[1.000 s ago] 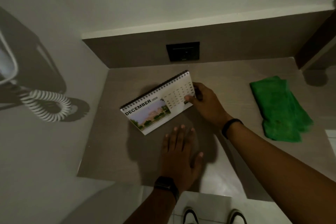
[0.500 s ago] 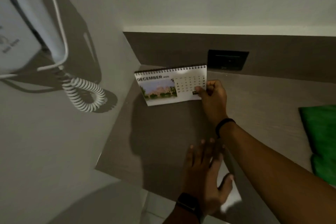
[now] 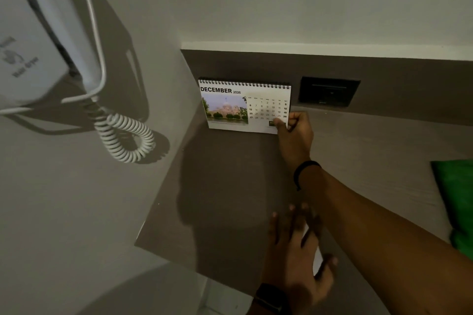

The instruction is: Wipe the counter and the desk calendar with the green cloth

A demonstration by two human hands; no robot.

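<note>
Presently the right hand [image 3: 295, 135] fingers pinch the lower right corner of the spiral-bound desk calendar [image 3: 244, 106], upright at the matte brown surface [image 3: 230, 186] rear corner; left hand [image 3: 294, 253] fingers spread flat; folded green cloth [image 3: 458, 202] lies well right

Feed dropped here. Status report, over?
Right hand gripping desk calendar, upright at back corner. Left hand empty, open. Green cloth untouched, right.

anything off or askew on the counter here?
Nothing stands out. The desk calendar stands upright in the back corner, pinched at its lower right corner by the right hand. The green cloth lies idle on the counter; no spills or damage visible.
</note>
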